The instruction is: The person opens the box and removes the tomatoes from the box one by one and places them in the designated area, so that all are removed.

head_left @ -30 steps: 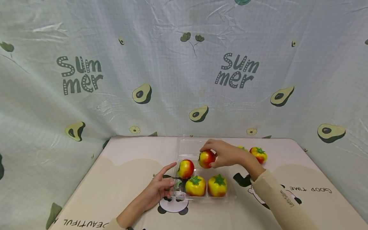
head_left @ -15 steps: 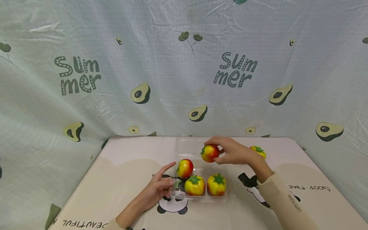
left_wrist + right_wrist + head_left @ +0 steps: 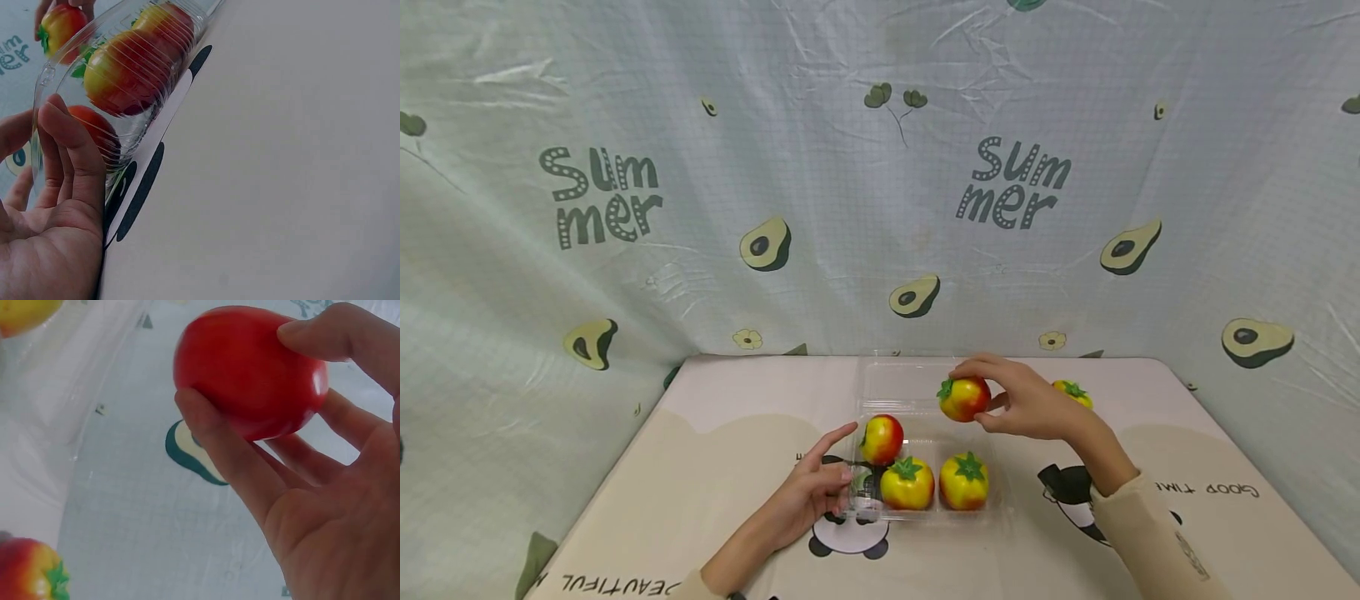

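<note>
My right hand holds a yellow-and-red tomato with a green calyx above the back right of an open clear plastic box. In the right wrist view, thumb and fingers curl round the tomato's smooth red underside. My left hand grips the box's left rim, its index finger pointing away along the side. Inside the box sit a tipped tomato at back left and two with calyxes up in front, a left tomato and a right tomato.
Another tomato lies on the table at the back right, partly hidden by the right forearm. The box's clear lid lies folded open toward the back. A printed curtain hangs behind the table.
My right hand has lifted the tomato up and moved it right, from over the back right of the box. The left hand and the tomatoes inside have stayed put.
</note>
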Demonstrator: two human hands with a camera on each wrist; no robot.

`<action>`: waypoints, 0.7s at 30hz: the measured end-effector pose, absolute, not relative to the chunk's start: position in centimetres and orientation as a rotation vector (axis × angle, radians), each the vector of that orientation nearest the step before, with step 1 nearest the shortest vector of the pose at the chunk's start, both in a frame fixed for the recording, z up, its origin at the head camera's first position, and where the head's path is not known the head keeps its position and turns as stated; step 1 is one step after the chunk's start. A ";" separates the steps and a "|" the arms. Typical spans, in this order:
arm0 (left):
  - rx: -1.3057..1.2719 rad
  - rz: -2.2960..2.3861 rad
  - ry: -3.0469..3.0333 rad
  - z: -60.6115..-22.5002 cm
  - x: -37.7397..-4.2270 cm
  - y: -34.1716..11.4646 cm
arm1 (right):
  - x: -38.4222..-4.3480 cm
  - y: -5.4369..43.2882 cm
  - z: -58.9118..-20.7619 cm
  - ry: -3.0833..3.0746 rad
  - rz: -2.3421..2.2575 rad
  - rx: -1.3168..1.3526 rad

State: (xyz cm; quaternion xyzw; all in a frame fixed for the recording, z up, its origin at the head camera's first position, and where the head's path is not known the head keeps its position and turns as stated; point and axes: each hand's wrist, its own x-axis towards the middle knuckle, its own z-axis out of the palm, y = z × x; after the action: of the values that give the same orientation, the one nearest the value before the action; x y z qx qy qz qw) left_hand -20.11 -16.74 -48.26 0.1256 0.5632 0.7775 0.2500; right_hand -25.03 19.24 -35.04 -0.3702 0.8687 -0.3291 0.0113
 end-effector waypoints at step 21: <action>0.336 2.120 1.536 -48.3 -20.1 -16.8 | -24.9 23.5 -37.4 2.642 -1.304 -1.083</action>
State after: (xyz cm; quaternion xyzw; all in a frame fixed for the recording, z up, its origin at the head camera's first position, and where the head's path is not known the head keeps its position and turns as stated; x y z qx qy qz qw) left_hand -20.07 -16.78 -48.29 0.1232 0.5636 0.7781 0.2486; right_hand -24.88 23.45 -37.38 -0.3451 0.8416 -0.4155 0.0012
